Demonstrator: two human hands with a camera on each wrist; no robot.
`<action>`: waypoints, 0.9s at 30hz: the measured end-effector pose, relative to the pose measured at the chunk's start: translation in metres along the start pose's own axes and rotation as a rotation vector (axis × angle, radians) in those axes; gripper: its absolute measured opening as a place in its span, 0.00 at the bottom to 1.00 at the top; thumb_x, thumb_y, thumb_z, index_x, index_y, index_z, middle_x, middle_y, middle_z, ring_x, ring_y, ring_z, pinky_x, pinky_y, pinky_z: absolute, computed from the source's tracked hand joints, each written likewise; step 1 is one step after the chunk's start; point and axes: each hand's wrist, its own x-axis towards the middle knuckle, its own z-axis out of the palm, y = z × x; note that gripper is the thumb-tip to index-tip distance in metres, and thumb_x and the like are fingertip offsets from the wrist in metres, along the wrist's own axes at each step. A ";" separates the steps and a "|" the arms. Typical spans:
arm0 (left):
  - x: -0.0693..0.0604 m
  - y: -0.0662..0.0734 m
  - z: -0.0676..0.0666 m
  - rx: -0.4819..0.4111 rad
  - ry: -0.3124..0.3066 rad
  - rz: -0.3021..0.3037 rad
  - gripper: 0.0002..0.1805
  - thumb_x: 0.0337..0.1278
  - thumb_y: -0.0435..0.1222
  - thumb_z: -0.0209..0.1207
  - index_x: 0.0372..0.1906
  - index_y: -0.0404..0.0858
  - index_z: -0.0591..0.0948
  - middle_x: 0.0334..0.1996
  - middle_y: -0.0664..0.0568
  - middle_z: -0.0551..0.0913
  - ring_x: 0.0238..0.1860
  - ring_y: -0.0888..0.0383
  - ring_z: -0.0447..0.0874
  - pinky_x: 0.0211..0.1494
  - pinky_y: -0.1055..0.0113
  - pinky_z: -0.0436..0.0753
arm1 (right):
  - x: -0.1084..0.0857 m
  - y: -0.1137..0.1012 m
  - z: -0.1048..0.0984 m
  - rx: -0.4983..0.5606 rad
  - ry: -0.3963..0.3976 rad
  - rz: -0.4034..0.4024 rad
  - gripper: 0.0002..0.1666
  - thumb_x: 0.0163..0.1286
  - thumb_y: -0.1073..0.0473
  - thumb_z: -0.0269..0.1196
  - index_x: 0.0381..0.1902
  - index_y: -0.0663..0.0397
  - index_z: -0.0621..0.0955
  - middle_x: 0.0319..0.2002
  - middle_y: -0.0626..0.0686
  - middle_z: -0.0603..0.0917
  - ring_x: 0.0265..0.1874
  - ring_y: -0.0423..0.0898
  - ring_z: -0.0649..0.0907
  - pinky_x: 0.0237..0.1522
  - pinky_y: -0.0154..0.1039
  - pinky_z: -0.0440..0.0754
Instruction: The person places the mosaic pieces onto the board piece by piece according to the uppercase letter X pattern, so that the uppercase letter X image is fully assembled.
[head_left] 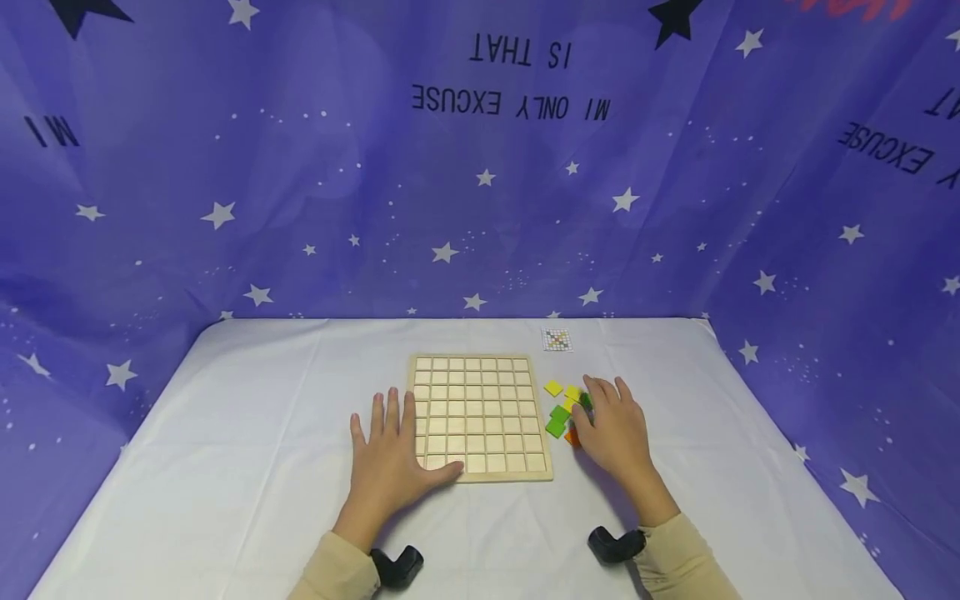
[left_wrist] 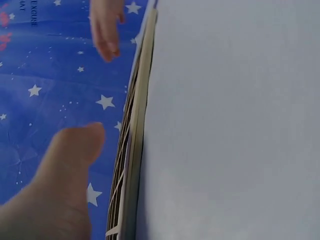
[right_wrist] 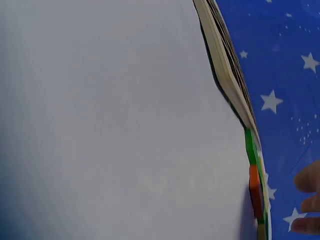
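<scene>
A square wooden grid board (head_left: 480, 477) lies on the white table. My left hand (head_left: 386, 475) is spread over its left edge, with the thumb reaching across the near left corner; that thumb (left_wrist: 70, 170) is blurred in the left wrist view. To the board's right lies a loose group of small square tiles: yellow tiles (head_left: 553, 388), green tiles (head_left: 556, 427) and an orange tile (head_left: 572, 437). Over this group hovers my right hand (head_left: 618, 429), its fingers loosely bent and apart. A dark green tile (head_left: 586, 402) shows beneath them. No tile is visible between the fingertips.
Beyond the tiles lies a small printed pattern card (head_left: 557, 340) with a coloured grid. White cloth (head_left: 225, 467) covers the table. A purple star-printed curtain (head_left: 442, 208) rises at the back and sides. Each wrist wears a black device (head_left: 617, 546).
</scene>
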 end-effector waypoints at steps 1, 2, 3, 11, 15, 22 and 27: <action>-0.001 -0.001 0.002 -0.005 -0.008 0.006 0.74 0.30 0.79 0.59 0.78 0.33 0.54 0.78 0.34 0.52 0.79 0.36 0.45 0.75 0.29 0.44 | 0.002 0.004 0.000 0.000 -0.007 0.009 0.33 0.73 0.49 0.55 0.70 0.59 0.70 0.67 0.64 0.74 0.72 0.70 0.61 0.68 0.71 0.62; -0.001 -0.002 0.004 -0.007 -0.013 0.011 0.75 0.30 0.80 0.59 0.78 0.33 0.54 0.78 0.34 0.52 0.79 0.36 0.45 0.76 0.30 0.44 | 0.003 0.007 0.001 0.000 -0.014 0.018 0.32 0.72 0.50 0.55 0.70 0.59 0.71 0.66 0.64 0.74 0.71 0.69 0.63 0.67 0.71 0.63; -0.002 -0.003 0.006 -0.010 -0.017 0.017 0.75 0.29 0.80 0.59 0.78 0.32 0.54 0.78 0.34 0.52 0.79 0.37 0.45 0.76 0.31 0.44 | 0.005 0.011 0.002 0.002 -0.024 0.030 0.32 0.72 0.50 0.56 0.69 0.59 0.72 0.65 0.65 0.74 0.71 0.69 0.64 0.66 0.70 0.64; -0.006 -0.007 0.016 -0.063 -0.029 0.047 0.79 0.26 0.80 0.61 0.77 0.29 0.52 0.78 0.35 0.53 0.80 0.39 0.46 0.80 0.42 0.47 | 0.014 0.029 0.013 0.033 -0.068 0.093 0.28 0.70 0.50 0.60 0.63 0.57 0.78 0.59 0.63 0.77 0.66 0.66 0.68 0.63 0.68 0.67; -0.009 -0.008 0.019 -0.102 -0.010 0.052 0.78 0.25 0.78 0.64 0.77 0.27 0.53 0.77 0.35 0.55 0.79 0.39 0.50 0.80 0.44 0.53 | 0.016 0.033 0.018 0.061 -0.047 0.101 0.24 0.69 0.50 0.63 0.60 0.54 0.81 0.57 0.62 0.78 0.64 0.66 0.69 0.62 0.66 0.68; -0.011 -0.009 0.023 -0.140 0.018 0.052 0.77 0.26 0.77 0.65 0.76 0.26 0.55 0.77 0.34 0.56 0.79 0.39 0.51 0.79 0.44 0.56 | 0.017 0.036 0.020 0.143 -0.022 0.090 0.19 0.68 0.53 0.65 0.55 0.53 0.82 0.50 0.59 0.81 0.60 0.63 0.71 0.63 0.63 0.68; -0.011 -0.009 0.023 -0.144 -0.002 0.041 0.77 0.27 0.77 0.64 0.76 0.27 0.54 0.78 0.36 0.55 0.79 0.40 0.50 0.79 0.46 0.56 | 0.020 0.034 0.017 0.173 -0.017 0.050 0.15 0.67 0.57 0.67 0.52 0.50 0.81 0.39 0.55 0.84 0.47 0.56 0.76 0.50 0.54 0.73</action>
